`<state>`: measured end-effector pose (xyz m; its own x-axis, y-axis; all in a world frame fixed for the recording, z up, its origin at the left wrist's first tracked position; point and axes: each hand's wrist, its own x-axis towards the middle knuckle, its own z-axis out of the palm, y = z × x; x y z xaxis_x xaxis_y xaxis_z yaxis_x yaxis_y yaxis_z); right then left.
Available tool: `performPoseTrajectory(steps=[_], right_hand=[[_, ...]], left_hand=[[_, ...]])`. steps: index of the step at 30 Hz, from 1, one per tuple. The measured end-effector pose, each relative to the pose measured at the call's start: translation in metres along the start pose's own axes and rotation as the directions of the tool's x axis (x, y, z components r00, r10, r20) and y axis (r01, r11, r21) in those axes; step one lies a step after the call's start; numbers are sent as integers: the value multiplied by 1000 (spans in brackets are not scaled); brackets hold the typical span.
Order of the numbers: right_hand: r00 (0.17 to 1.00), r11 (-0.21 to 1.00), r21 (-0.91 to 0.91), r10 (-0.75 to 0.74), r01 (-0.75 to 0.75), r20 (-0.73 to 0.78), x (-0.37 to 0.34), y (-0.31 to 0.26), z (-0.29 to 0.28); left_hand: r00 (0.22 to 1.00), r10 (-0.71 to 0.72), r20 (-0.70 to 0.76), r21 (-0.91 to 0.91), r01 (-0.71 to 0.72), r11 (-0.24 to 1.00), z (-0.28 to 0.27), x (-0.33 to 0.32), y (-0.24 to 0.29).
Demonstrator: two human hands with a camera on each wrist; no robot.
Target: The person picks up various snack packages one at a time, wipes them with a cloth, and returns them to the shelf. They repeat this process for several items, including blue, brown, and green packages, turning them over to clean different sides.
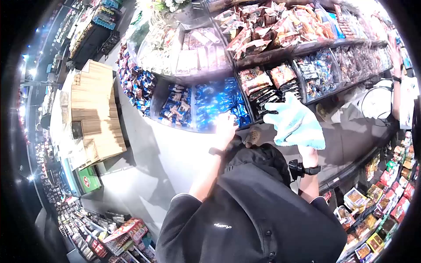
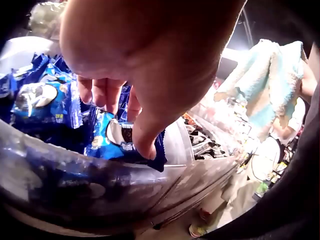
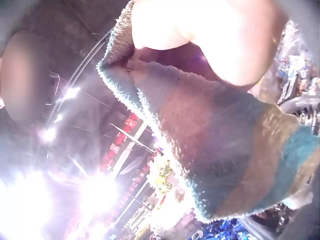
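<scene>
Over the front edge of a bin of blue packets [image 1: 215, 98], my left hand [image 1: 226, 129] reaches in. The left wrist view shows this hand [image 2: 150, 65] with its thumb and fingers pinching a blue packet [image 2: 112, 140] beside the bin's clear rim [image 2: 65, 165]. A fluffy blue and white cloth [image 1: 296, 125] is held up by my right hand [image 1: 309, 153], right of the bin. The cloth covers most of that hand in the head view. In the right wrist view, the striped cloth [image 3: 200, 130] hangs from the right hand [image 3: 215, 35].
Bins of dark packets [image 1: 263, 90] and wrapped sweets [image 1: 318, 72] stand to the right, below a shelf of bagged snacks [image 1: 280, 26]. A wooden counter [image 1: 98, 105] is at the left. Another person's arm [image 1: 397, 87] shows at the far right.
</scene>
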<state>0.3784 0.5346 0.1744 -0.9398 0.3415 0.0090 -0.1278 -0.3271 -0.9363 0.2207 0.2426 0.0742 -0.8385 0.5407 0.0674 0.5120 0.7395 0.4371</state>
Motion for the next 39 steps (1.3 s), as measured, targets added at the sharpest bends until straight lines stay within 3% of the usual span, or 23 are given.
performPoseTrajectory(steps=[5,8,11,12,14,15,16,17,18,19,20,23,24,25,26,27,28,29,31,36,39], right_hand=[[999,982,186,-20,13,39,4,6,0],[999,982,186,11,-17,35,12,-3,15],[1000,986,166,3,-6,21,16,-14,28],[1000,986,166,-3,1,9,17,-20,36],[983,972,-176,-137,157,121,27,-75,79],[969,860,-450,-188,242,161,24,-60,74],[950,639,-704,-239,310,201,21,-45,70],[927,377,-862,-288,340,239,18,-30,65],[868,-63,-898,-236,434,436,16,-19,66],[862,-20,-897,-266,442,431,20,-32,80],[867,144,-879,-300,454,399,27,-54,103],[880,470,-748,-326,469,347,41,-94,150],[926,604,-703,-203,375,319,38,-100,151],[957,832,-493,-148,257,249,33,-79,142],[980,967,-218,-92,130,176,27,-58,134],[958,972,-60,-214,229,192,25,-51,132],[918,919,-77,-377,387,121,28,-59,143],[892,865,-237,-395,442,219,16,-23,114],[969,967,-78,-246,244,-27,8,-11,124],[960,943,-185,-279,277,15,24,-36,131],[964,973,-32,-229,227,-138,33,-59,145]], left_hand=[[995,-4,97,-11,5,1000,-15,4,11],[987,-13,160,-82,26,996,-18,0,7],[996,-91,5,-215,90,973,-45,-1,21],[980,-196,-15,-308,182,934,-63,0,31],[957,-274,-93,-507,191,840,-93,4,50],[940,-318,-125,-599,184,779,-110,7,60],[946,-320,-53,-697,194,690,-129,9,72],[934,-358,10,-828,209,521,-144,11,88],[933,-350,86,-865,244,438,-166,12,108],[930,-332,158,-893,278,353,-183,13,125],[944,-301,135,-938,220,268,-184,14,133],[976,-206,64,-930,134,343,-192,14,157],[987,-159,7,-826,95,556,-202,13,167],[980,-201,-4,-822,111,558,-205,12,179],[977,-198,-81,-809,51,585,-198,11,180],[968,-195,-160,-790,-7,612,-193,10,180],[969,-178,-173,-778,-24,628,-194,12,182],[969,-162,-188,-764,-41,644,-197,15,184],[971,-114,-209,-740,-81,667,-198,17,185],[984,8,-178,-707,-134,695,-196,15,173],[991,23,-130,-726,-111,679,-200,14,174]])
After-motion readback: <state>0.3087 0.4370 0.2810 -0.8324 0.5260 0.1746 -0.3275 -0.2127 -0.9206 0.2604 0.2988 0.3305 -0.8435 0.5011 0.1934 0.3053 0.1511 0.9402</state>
